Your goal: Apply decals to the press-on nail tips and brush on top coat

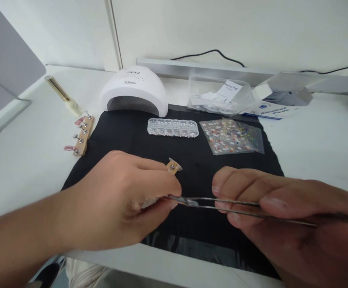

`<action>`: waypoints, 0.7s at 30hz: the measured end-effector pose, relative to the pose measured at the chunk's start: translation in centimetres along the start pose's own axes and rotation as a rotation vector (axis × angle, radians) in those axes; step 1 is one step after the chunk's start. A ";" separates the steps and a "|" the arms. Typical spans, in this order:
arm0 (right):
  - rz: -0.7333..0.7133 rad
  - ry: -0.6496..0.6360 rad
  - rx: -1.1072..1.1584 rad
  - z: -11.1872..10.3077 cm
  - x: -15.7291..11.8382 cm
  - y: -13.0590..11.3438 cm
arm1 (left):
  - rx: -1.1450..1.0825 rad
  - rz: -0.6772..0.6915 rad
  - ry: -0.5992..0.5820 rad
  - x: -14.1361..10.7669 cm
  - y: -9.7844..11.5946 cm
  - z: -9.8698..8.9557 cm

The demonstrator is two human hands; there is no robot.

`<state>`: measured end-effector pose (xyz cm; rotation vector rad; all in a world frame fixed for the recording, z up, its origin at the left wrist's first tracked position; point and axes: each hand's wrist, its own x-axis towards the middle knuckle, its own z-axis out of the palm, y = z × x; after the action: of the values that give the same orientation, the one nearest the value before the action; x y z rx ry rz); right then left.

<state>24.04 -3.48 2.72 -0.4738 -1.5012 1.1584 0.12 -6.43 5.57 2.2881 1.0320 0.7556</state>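
Note:
My left hand (125, 196) is closed, thumb and forefinger pinching a small, partly hidden item whose outer end looks pale and clear. Metal tweezers (240, 208) lie in the grip of my right hand (270, 204), and their tips reach the item at my left fingertips. Just past my left knuckles, a small wooden piece (173, 166) with a metal stud and a clear tip shows above the black mat (198, 160). Behind it lies a clear compartment case (173, 128) of tiny gems. Sticker sheets (230, 136) with colourful designs are to its right.
A white lamp (134, 90) stands at the back. Left of the mat are a wooden stand (83, 136) with studs and pink tips, and a gold and cream tool (62, 96). Behind the sheets sit a clear bin (218, 96) and an alcohol pad box (282, 105).

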 end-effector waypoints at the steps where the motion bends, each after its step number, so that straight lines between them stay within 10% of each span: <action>1: 0.000 0.007 -0.001 0.0 0.0 -0.1 | -0.010 -0.008 0.004 0.0 0.0 0.0; 21: 0.009 -0.038 -0.039 0.0 -0.2 -0.3 | -0.035 -0.037 0.005 0.3 0.3 0.1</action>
<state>24.21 -3.74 2.89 -0.4879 -1.5583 1.1532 0.48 -6.37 5.81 2.2322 1.0526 0.7582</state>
